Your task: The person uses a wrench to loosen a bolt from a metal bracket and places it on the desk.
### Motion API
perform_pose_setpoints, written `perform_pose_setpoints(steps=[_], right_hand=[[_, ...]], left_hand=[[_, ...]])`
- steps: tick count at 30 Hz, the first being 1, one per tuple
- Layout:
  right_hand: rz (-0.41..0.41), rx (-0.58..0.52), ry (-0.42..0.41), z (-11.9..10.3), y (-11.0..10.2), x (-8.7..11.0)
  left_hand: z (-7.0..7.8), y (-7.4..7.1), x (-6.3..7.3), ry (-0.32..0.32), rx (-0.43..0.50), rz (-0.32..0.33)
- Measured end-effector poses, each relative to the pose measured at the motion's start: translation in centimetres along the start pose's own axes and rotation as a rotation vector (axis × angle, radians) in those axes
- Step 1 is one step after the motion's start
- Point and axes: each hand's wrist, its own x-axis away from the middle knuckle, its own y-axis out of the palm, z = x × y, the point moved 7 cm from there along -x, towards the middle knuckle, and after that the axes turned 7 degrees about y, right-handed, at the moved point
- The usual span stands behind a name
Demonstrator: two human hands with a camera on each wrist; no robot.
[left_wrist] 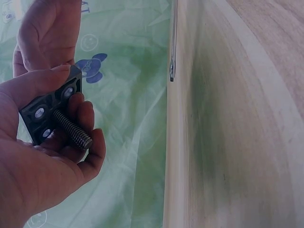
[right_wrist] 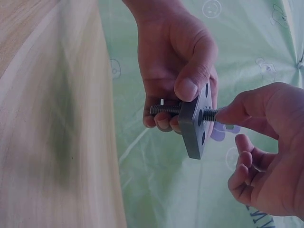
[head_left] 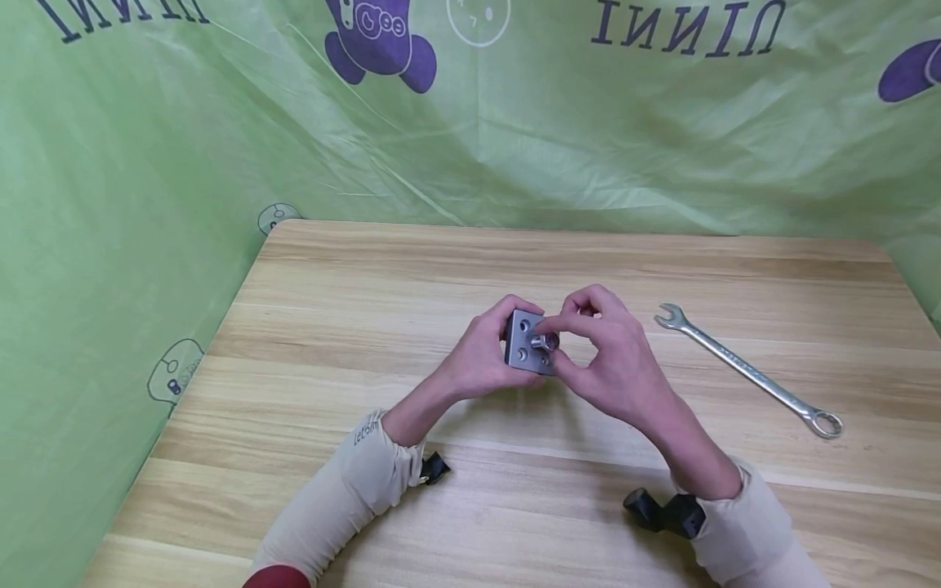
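A square grey metal plate (head_left: pixel 521 344) with holes near its corners is gripped along its edges by my left hand (head_left: pixel 481 353), raised over the table. Through the plate's middle passes a bolt (right_wrist: pixel 161 109). Its threaded end sticks out on the far side, beside the curled left fingers (left_wrist: pixel 97 152) in the left wrist view. On the near side, thumb and index finger of my right hand (head_left: pixel 613 355) pinch the bolt's shiny head (head_left: pixel 546 341). Most of that head is covered by the fingertips in the right wrist view.
On the right of the wooden table (head_left: pixel 353 310) lies a combination wrench (head_left: pixel 750 371), open end away and ring end nearer. A green printed cloth (head_left: pixel 485 147) hangs behind and to the left. Black camera mounts (head_left: pixel 665 513) sit at both sleeve cuffs.
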Motion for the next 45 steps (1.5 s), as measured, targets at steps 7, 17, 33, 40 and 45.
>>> perform_pose_setpoints(steps=[7,17,33,40,45], right_hand=[[-0.014,0.124,0.12,0.5,-0.3,0.0],[0.022,0.161,0.155,0.6,0.0,0.1],[-0.002,0.008,0.016,0.0,-0.2,0.0],[0.014,-0.007,-0.066,-0.3,-0.1,-0.1],[-0.019,0.03,-0.02,-0.2,-0.1,-0.1]], left_hand=[[-0.2,0.0,-0.1,-0.017,-0.004,-0.003],[-0.2,0.0,-0.1,-0.005,-0.011,-0.008],[-0.1,0.1,-0.1,-0.005,-0.003,-0.005],[0.0,0.1,-0.1,0.003,-0.015,-0.005],[0.0,0.1,0.0,-0.002,-0.013,-0.003]])
